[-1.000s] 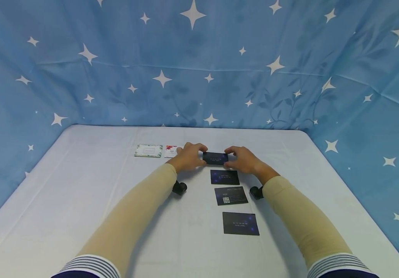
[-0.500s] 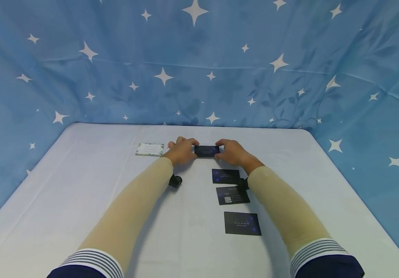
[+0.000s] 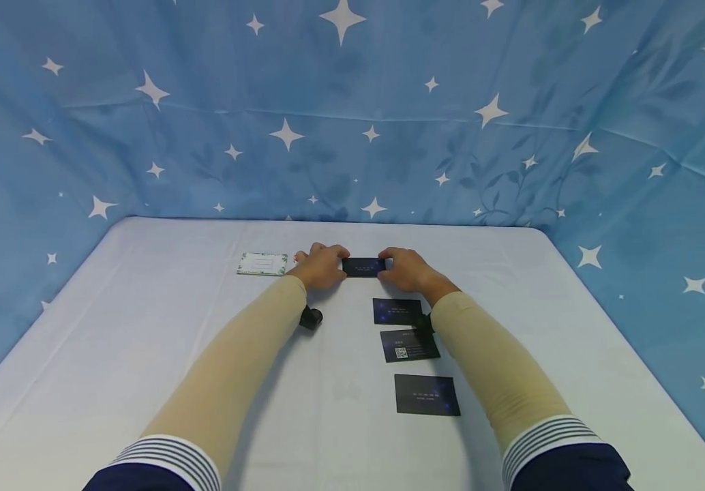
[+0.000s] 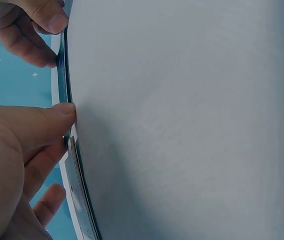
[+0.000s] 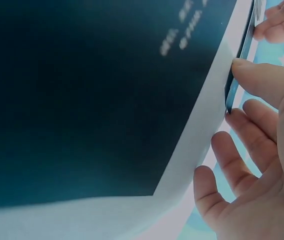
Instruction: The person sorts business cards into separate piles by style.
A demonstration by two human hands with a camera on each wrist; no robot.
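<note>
Near the far side of the table, a dark business card (image 3: 363, 267) with faint small print lies between my two hands. My left hand (image 3: 318, 266) pinches its left end between thumb and fingers. At the opposite end, my right hand (image 3: 410, 268) pinches it the same way, its other fingers spread in the right wrist view. Just left of my left hand is a white card with a leafy border (image 3: 262, 264). A red-patterned card is almost wholly hidden behind that hand. In the left wrist view, thin stacked cards (image 4: 82, 190) stand close to the left fingers.
Three more dark cards form a column toward me: an upper one (image 3: 397, 311), one with a QR code (image 3: 410, 345) and a lower one (image 3: 427, 395). The right wrist camera overhangs this column. A white cloth covers the table (image 3: 144, 327); a starry blue curtain (image 3: 352, 109) hangs behind.
Both hands have shifted left and slightly away from me with the dark card, off the top of the column. The left hand now covers the red-patterned card. They barely moved in the last half second.
</note>
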